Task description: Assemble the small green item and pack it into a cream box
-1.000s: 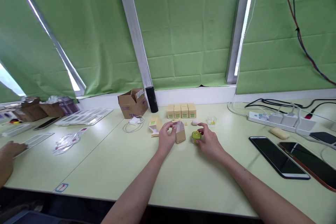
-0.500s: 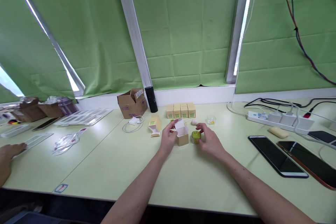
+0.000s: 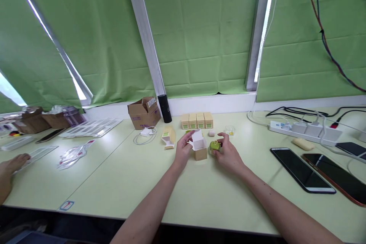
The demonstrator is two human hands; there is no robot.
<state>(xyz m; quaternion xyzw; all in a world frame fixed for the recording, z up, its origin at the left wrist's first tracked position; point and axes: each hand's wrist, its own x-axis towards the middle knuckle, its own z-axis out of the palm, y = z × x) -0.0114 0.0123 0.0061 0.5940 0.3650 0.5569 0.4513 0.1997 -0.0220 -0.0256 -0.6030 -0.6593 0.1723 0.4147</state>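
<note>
My left hand (image 3: 182,151) is closed on the side of a small cardboard box (image 3: 201,154), which stands upright on the table with its white-lined flaps open. Just right of it, my right hand (image 3: 228,155) grips a small green rounded item (image 3: 215,145) between thumb and fingers. A clear container seems to surround its lower part. Behind the hands sit a small pale pink piece (image 3: 211,133) and a clear dish (image 3: 230,130) with something yellow in it. Another small box (image 3: 168,137), opened, lies left of my left hand.
Several small closed boxes (image 3: 197,121) stand in a row at the back. Left of them are a larger carton (image 3: 144,113), a black cylinder (image 3: 164,108) and a white cable (image 3: 145,135). Phones (image 3: 301,169) and a power strip (image 3: 304,131) lie right. Another person's hand (image 3: 15,163) rests far left.
My right hand has lifted and tilted the green item slightly. The open box in my left hand has shifted a little to the right, its flaps spread wider.
</note>
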